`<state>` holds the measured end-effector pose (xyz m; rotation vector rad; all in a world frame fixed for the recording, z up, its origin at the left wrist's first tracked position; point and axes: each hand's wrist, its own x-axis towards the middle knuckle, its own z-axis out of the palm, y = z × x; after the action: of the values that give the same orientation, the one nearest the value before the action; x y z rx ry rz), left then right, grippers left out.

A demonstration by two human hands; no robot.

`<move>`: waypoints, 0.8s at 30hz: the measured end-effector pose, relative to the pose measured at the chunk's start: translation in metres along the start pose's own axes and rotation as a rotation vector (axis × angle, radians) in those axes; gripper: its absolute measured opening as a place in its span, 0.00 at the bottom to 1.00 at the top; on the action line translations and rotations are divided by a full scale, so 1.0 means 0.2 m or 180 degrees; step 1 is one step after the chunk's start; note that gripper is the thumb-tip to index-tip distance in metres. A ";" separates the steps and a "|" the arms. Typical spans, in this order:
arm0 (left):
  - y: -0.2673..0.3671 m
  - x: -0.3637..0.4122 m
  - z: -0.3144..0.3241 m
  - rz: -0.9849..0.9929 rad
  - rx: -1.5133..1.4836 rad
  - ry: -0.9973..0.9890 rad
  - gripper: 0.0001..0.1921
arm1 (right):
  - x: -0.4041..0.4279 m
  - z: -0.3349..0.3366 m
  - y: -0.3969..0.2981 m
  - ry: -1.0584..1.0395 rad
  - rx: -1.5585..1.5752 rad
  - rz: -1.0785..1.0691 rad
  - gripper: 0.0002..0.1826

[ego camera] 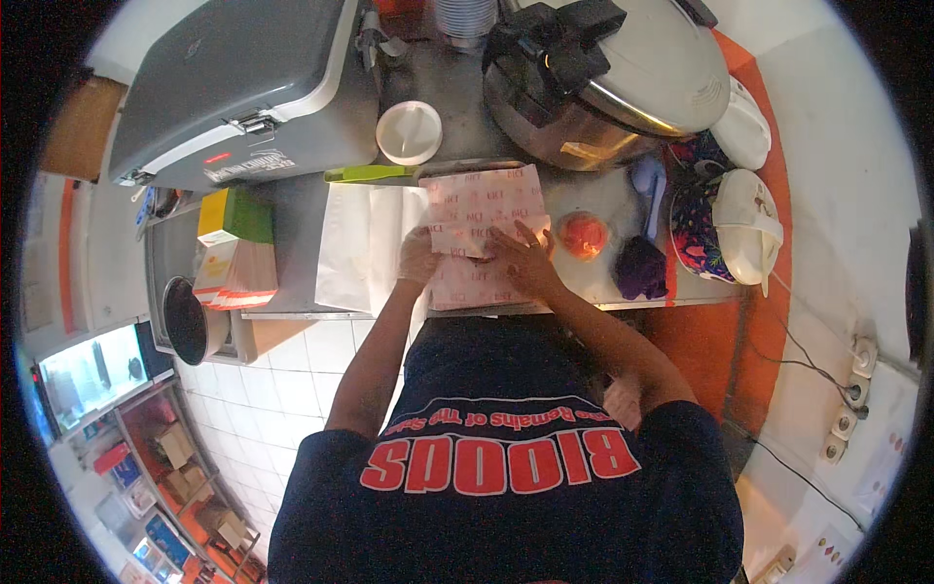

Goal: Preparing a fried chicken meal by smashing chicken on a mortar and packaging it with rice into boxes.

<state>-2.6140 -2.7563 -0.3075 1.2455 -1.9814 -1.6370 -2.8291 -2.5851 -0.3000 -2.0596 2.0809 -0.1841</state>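
Note:
A sheet of pink-printed food wrapping paper [485, 193] lies before me on the metal counter, with one part folded over across its middle. A small dark gap shows under the fold. My left hand [419, 257], in a clear plastic glove, holds the paper at its left side; its fingertips are partly hidden. Bare and spread over the right end of the fold, my right hand [527, 264] holds the flap down. Beside the left hand is a stack of plain white paper [346, 248]. To the right of the paper sits a small clear bag with orange-red contents [582, 235].
A large grey cooler box [241, 95] stands at the back left, near a white round bowl [409, 132] and a green-handled utensil [368, 174]. A big metal pressure cooker [584, 124] fills the back right. Dark purple cloth [642, 269] and a patterned rice cooker [704, 233] are on the right.

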 end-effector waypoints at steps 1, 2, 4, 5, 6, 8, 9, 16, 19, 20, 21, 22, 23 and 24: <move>-0.16 -0.02 0.03 0.0496 0.1430 -0.0223 0.25 | 0.00 -0.01 0.00 0.0085 0.0096 -0.0034 0.33; -0.26 -0.06 0.06 0.0991 0.2852 -0.0467 0.25 | 0.00 -0.02 0.00 0.0084 0.0106 -0.0035 0.33; -0.18 -0.33 0.15 -0.0418 0.1087 0.0040 0.19 | -0.02 -0.04 -0.01 -0.0127 0.0388 0.0105 0.34; 0.15 -0.37 0.12 -0.1191 0.0624 -0.0922 0.16 | -0.04 0.00 0.03 -0.0117 0.0386 0.0223 0.34; 0.07 -0.44 0.11 -0.0019 0.1452 -0.0927 0.15 | -0.03 0.03 0.02 0.0278 0.0370 -0.0062 0.33; -0.01 -0.47 0.11 0.1177 0.2249 -0.0935 0.14 | -0.03 0.00 -0.02 0.0668 0.0354 -0.0324 0.33; 0.00 -0.47 0.10 0.0904 0.1622 -0.0787 0.13 | -0.02 -0.09 -0.06 0.0182 0.0448 -0.0081 0.32; 0.39 -0.36 0.10 -0.0456 -0.0642 -0.0218 0.16 | -0.02 -0.04 -0.12 0.0464 -0.0108 0.0282 0.24; 0.55 -0.31 0.05 0.2081 0.2299 -0.0035 0.17 | 0.03 -0.09 -0.08 -0.0053 -0.0127 0.0293 0.19; 0.55 -0.27 0.06 0.2087 0.2296 -0.0041 0.17 | 0.04 -0.10 -0.07 -0.0053 -0.0129 0.0301 0.19; 0.56 -0.21 0.06 0.2084 0.2773 -0.0242 0.17 | 0.07 -0.12 -0.05 -0.0014 0.0061 0.0248 0.17; 0.56 -0.15 0.06 0.2067 0.3256 -0.0429 0.18 | 0.11 -0.16 -0.04 0.0031 0.0249 0.0180 0.14; 0.55 -0.09 0.06 0.2082 0.3262 -0.0414 0.18 | 0.15 -0.20 -0.02 0.0049 0.0238 0.0176 0.14; 0.52 -0.04 0.06 0.1626 0.3371 -0.0634 0.18 | 0.20 -0.27 -0.04 -0.0474 0.0283 0.0308 0.15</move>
<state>-2.6631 -2.7447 -0.2157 0.6697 -3.0923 -0.4253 -2.8347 -2.6289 -0.2477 -1.8574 2.0385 -0.1025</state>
